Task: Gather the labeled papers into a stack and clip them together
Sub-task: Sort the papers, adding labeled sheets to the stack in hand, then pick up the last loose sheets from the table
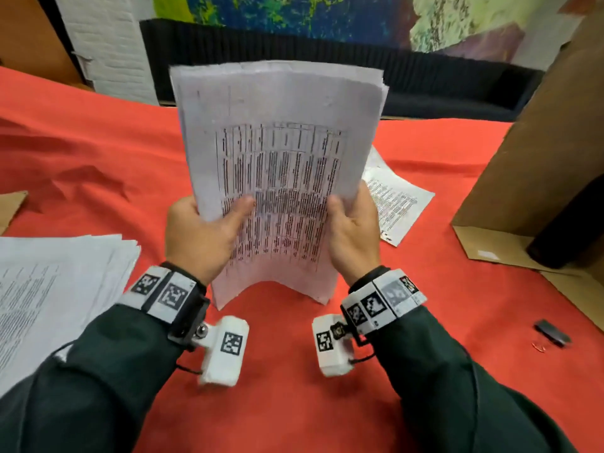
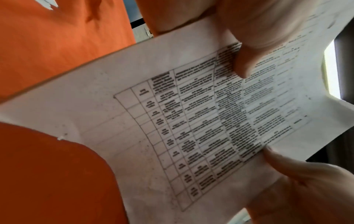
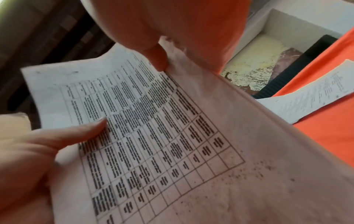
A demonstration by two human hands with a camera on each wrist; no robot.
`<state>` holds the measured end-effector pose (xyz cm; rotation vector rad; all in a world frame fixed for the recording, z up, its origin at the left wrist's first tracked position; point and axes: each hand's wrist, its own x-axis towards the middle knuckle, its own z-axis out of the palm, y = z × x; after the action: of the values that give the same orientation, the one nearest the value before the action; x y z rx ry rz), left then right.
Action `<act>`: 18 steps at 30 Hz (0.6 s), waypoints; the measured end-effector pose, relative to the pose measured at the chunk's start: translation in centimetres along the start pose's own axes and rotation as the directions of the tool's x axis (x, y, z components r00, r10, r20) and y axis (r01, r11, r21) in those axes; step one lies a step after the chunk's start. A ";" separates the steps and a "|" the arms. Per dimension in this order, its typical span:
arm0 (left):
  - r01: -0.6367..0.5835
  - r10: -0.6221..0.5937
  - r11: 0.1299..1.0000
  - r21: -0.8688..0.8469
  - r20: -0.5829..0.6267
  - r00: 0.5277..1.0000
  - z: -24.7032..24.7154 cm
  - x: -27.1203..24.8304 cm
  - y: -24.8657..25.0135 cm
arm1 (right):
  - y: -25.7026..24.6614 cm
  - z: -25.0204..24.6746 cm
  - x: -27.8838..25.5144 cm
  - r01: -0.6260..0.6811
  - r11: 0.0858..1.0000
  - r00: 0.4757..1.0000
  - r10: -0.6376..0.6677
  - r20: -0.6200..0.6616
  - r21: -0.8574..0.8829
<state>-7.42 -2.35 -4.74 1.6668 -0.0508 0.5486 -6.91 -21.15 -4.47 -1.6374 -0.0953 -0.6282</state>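
We hold paper stack (image 1: 277,165) upright, bottom edge on worktop (image 1: 98,152). Left hand (image 1: 199,237) and right hand (image 1: 353,233) each pinch side edge, thumbs on front sheet. Risk: stack bows between grip, sheets above grip uneven, may fan out, slip. Binder clip (image 1: 552,333) lies well right of grip; loose sheet (image 1: 398,201) beyond right hand. Red cloth wrinkled; cardboard box (image 1: 539,142) right.

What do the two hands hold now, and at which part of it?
Both hold one stack of printed papers upright: the left hand at its lower left edge, the right hand at its lower right edge, thumbs in front.
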 end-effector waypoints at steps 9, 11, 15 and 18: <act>0.019 -0.016 0.925 0.379 -0.010 1.000 -10.5 5.5 2.1 | 0.5 -1.1 2.7 -0.157 0.973 0.902 0.211 0.376 -0.170; 0.114 -0.114 0.884 0.453 -0.028 0.993 -16.9 6.9 2.0 | 2.4 -2.6 4.0 -0.154 0.926 0.874 0.290 0.390 -0.344; 0.476 -0.470 0.712 0.517 -0.153 0.869 -28.6 5.7 0.1 | 6.0 -5.4 6.3 -0.113 0.764 0.819 0.433 0.376 -0.635; 0.615 -0.603 0.487 0.621 -0.271 0.751 -33.4 3.2 -3.3 | 7.7 -7.0 8.0 -0.057 0.639 0.811 0.477 0.338 -0.767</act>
<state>-14.26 30.71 -4.30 2.2260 0.8499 -0.0105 0.59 -31.44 -7.56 -2.5305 0.0368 0.0913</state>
